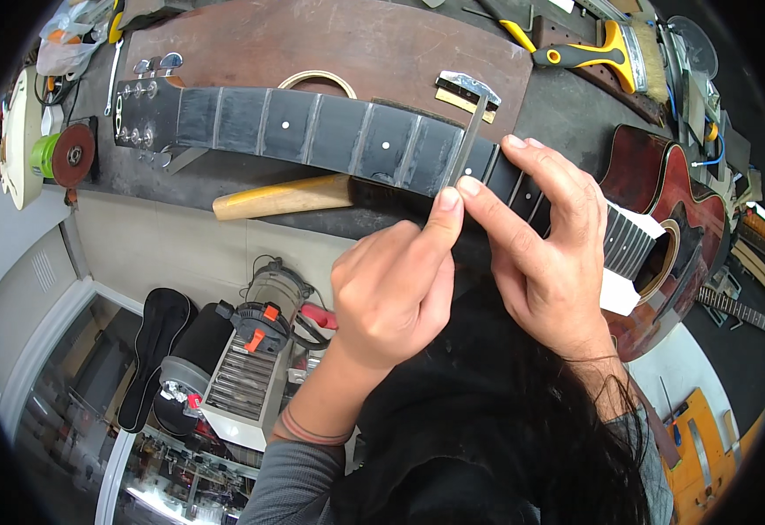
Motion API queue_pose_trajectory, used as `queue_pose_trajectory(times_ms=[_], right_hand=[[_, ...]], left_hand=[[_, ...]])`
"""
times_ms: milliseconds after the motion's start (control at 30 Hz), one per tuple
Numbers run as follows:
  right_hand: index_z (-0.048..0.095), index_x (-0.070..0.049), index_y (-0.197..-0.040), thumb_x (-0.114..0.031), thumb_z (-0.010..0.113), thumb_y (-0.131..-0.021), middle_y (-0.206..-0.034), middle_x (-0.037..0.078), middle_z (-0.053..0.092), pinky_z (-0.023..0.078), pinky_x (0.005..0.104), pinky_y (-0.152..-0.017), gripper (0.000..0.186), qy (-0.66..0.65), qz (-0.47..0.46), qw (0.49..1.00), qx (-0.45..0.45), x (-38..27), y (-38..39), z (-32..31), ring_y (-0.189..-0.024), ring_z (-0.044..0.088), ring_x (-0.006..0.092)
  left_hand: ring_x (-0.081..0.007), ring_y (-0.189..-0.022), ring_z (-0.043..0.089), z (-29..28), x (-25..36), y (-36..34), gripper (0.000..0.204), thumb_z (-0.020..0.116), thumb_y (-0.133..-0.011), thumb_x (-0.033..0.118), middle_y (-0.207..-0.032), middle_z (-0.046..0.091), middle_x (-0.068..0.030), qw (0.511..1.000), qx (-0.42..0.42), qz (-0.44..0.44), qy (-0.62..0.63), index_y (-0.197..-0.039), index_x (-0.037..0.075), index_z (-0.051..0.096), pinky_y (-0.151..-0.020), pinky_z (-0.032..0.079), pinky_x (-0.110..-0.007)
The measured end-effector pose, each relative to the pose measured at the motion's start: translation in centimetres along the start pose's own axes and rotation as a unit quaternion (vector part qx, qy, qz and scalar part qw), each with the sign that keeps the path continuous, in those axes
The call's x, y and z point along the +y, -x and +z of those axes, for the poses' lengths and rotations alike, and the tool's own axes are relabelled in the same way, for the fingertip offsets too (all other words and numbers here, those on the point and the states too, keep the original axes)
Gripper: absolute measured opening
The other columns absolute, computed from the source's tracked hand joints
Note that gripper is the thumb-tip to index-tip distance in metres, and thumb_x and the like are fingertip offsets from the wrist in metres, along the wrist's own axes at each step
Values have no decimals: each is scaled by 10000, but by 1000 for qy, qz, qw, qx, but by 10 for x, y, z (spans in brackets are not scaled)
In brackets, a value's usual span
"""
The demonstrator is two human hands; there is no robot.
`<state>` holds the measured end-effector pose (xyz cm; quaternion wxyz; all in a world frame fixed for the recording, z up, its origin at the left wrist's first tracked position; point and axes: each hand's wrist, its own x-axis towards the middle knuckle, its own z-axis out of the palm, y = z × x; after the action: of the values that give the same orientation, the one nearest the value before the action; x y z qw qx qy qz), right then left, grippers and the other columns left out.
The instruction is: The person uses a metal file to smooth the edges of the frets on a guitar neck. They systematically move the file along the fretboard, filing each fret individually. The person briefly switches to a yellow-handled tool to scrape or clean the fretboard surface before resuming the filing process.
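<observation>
The left hand (391,284) pinches the near end of a slim metal file (468,144), which lies across the guitar neck (334,131) at mid-scene. The right hand (549,236) spreads over the neck just right of the file, hiding part of it; whether it grips, I cannot tell. A wooden handle (282,197) juts out on the neck's near side. A brush (606,57) lies far right.

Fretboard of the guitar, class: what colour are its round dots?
White; the round dots show best in the head view, against the dark fretboard.
</observation>
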<state>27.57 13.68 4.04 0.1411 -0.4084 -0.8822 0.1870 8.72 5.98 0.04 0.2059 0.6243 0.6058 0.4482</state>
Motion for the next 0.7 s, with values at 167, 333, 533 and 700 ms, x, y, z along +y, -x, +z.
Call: queue_pose_trajectory(times_ms=[167, 333, 533, 700], right_hand=[[789, -234, -1419, 70, 786, -744, -1568, 152, 603, 454, 523, -1150, 741, 7, -13, 1000, 7, 4, 2, 2, -1433, 611, 391], [791, -232, -1422, 72, 782, -751, -1575, 145, 601, 450, 524, -1158, 736, 3, -5, 1000, 6, -1, 0, 2, -1444, 603, 386], [786, -235, -1430, 84, 781, -764, -1585, 144, 593, 446, 521, -1167, 738, 2, -2, 1000, -3, 1, 1, 1, -1447, 599, 386], [782, -241, -1433, 89, 781, -759, -1575, 145, 594, 446, 523, -1167, 750, -3, 1, 1000, -7, 0, 0, -2, -1445, 599, 389]], left_hand=[[-247, -604, 637, -20, 9, 44, 612, 769, -797, -145, -788, 658, -92, 999, -21, -24, -18, -1399, -37, 763, -584, 539, -368], [-251, -575, 601, 0, -2, 1, 583, 763, -811, -152, -759, 626, -87, 1000, 7, 1, 5, -1385, -47, 768, -566, 518, -381], [-223, -526, 552, -23, 9, 58, 457, 776, -854, -227, -718, 642, -114, 1000, -8, -7, -5, -1287, -82, 772, -525, 466, -332], [-209, -505, 510, -29, 13, 63, 429, 760, -849, -240, -677, 573, -89, 1000, -11, -4, 9, -1251, -90, 762, -498, 426, -322]])
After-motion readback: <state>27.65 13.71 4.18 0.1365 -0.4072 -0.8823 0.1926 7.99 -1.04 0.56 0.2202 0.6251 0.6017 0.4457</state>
